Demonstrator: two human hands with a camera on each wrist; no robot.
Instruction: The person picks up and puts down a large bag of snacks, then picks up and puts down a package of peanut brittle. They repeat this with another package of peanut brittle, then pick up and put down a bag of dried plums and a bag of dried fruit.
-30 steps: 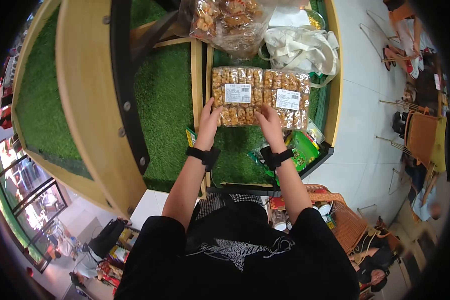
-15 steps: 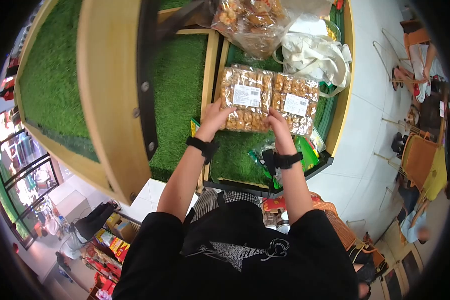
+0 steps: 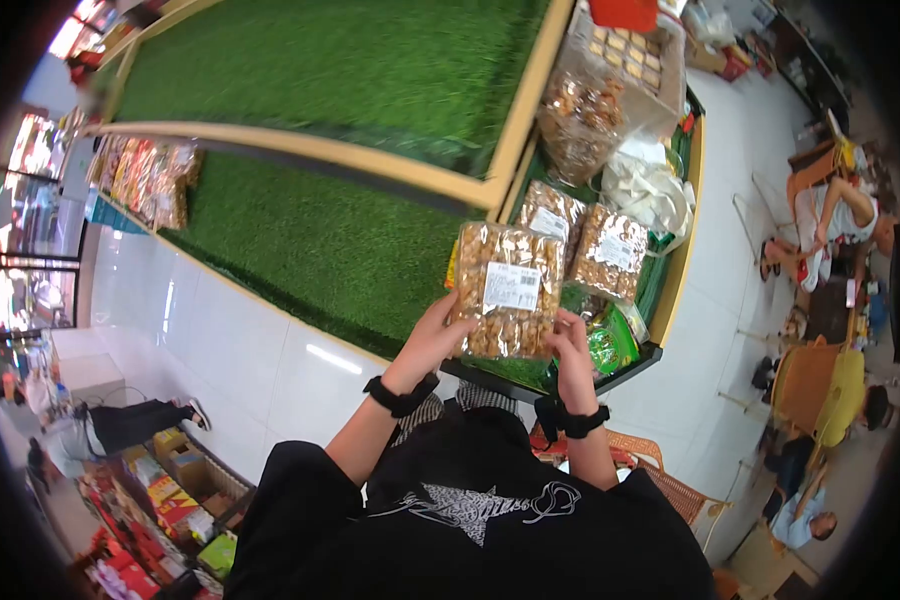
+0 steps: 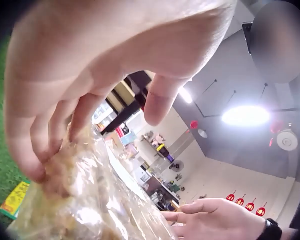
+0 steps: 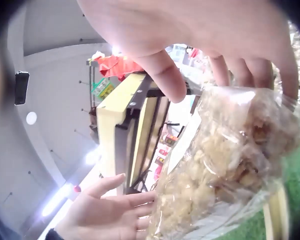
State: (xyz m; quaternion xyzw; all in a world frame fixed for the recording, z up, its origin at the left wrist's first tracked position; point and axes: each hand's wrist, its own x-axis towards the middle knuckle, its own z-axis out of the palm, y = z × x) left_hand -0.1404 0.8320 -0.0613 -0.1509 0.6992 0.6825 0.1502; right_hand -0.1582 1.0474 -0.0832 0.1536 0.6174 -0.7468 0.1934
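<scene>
A broad display stand point(image 3: 290, 255), lined with green artificial turf point(image 3: 360, 235) and rimmed in pale wood, carries, toward its right edge, a crumpled white cloth bag point(image 3: 646, 192) and two golden-brown snack packs point(image 3: 610, 252) in clear wrap. A third, a rectangular, clear-wrapped pack of golden-brown clusters point(image 3: 510, 300), is held up above the near edge. The left hand point(image 3: 430, 338) and right hand point(image 3: 573, 362) grip its lower sides, thumbs in front, fingers bent behind. The slick wrap could slide through the fingertips if either side were pinched too lightly, and the pack might then tip and break on that edge. The left wrist view shows a small yellow-and-green packet point(image 4: 15, 200) on the turf, mostly hidden from the head view, which alone shows the white printed label point(image 3: 511, 287) face-on.
</scene>
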